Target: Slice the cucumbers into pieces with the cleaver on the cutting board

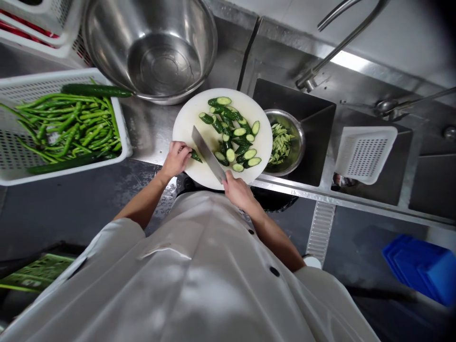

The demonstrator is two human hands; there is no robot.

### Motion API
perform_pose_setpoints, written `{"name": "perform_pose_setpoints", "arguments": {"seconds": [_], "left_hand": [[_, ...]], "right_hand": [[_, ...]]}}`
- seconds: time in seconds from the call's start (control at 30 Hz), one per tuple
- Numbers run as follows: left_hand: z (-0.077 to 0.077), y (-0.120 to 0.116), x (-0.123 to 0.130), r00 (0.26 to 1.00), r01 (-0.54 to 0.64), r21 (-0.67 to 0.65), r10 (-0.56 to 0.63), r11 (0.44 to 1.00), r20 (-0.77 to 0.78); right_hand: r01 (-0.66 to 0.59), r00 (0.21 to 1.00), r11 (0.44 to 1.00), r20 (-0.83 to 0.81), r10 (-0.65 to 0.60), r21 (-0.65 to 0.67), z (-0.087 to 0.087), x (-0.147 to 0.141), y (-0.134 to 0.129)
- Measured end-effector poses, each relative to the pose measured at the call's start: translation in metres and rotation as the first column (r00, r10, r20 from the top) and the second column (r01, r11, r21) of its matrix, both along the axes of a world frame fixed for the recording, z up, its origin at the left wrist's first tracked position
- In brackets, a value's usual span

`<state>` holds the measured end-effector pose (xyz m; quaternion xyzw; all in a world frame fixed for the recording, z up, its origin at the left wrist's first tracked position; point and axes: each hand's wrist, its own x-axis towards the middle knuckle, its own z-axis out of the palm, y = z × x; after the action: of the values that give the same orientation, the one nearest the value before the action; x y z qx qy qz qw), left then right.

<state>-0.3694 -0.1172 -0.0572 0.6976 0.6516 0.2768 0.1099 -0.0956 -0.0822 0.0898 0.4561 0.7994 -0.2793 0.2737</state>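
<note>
A round white cutting board lies on the steel counter, its right side reaching over the sink edge. On its left part my left hand has its fingers closed on a short dark-green cucumber piece. The handle of a cleaver is in my right hand, and the broad blade points up and left over the board, just right of that piece. Several slant-cut cucumber chunks with pale faces are heaped right of the blade. My fingers hide part of the held piece.
Left stands a white basket of green chilies and whole cucumbers. A large steel bowl sits behind the board. In the sink, a smaller bowl holds cut cucumber slices; farther right are a white basket and faucet.
</note>
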Motion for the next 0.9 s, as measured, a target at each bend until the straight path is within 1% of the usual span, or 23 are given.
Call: {"name": "perform_pose_setpoints", "arguments": {"seconds": [0.1,0.2,0.27,0.33,0.37,0.4,0.47,0.53,0.6,0.67,0.77,0.83,0.9], "left_hand": [[-0.003,0.001,0.011,1.000,0.028,0.024,-0.028,0.999,0.013],[-0.006,0.001,0.021,1.000,-0.006,0.030,0.006,1.000,0.029],[-0.008,0.002,0.023,0.999,-0.020,0.018,0.019,1.000,0.042],[-0.011,0.002,0.023,0.998,-0.020,0.013,0.019,1.000,0.066],[-0.012,0.003,0.022,0.997,-0.019,0.015,0.018,1.000,0.079],[-0.013,0.003,0.022,0.996,-0.020,0.018,0.018,1.000,0.090],[-0.015,0.003,0.021,0.994,-0.025,0.033,0.022,0.999,0.106],[-0.015,0.002,0.022,0.993,-0.037,0.046,0.031,0.998,0.117],[-0.013,0.000,0.022,0.992,-0.037,0.049,0.030,0.998,0.125],[-0.011,0.000,0.020,0.993,-0.014,0.042,0.009,0.999,0.122],[-0.007,-0.002,0.015,0.995,0.038,0.016,-0.040,0.999,0.096],[-0.002,-0.004,0.011,0.996,0.047,-0.008,-0.047,0.999,0.070],[0.005,-0.008,0.015,0.996,0.071,-0.013,-0.071,0.997,0.048]], "right_hand": [[-0.013,0.998,0.999,0.056,0.010,0.043,0.013,0.009,-0.001],[-0.062,0.995,0.996,0.077,0.058,0.057,0.031,0.014,-0.008],[-0.092,0.993,0.994,0.080,0.087,0.055,0.041,0.015,-0.012],[-0.119,0.991,0.992,0.073,0.116,0.037,0.046,0.014,-0.013],[-0.127,0.990,0.992,0.066,0.125,0.023,0.046,0.012,-0.013],[-0.128,0.990,0.992,0.055,0.128,0.006,0.044,0.009,-0.013],[-0.113,0.993,0.993,0.031,0.114,-0.024,0.033,-0.002,-0.012],[-0.084,0.996,0.996,0.012,0.084,-0.037,0.015,-0.014,-0.010],[-0.052,0.999,0.998,-0.007,0.052,-0.022,-0.004,-0.025,-0.007],[-0.025,0.999,1.000,-0.048,0.025,0.000,-0.020,-0.027,0.001],[0.031,0.983,0.999,-0.183,-0.026,0.026,-0.035,-0.010,0.018],[0.095,0.946,0.993,-0.316,-0.070,0.064,-0.038,0.015,0.027],[0.188,0.895,0.973,-0.430,-0.115,0.131,-0.036,0.049,0.031]]}}
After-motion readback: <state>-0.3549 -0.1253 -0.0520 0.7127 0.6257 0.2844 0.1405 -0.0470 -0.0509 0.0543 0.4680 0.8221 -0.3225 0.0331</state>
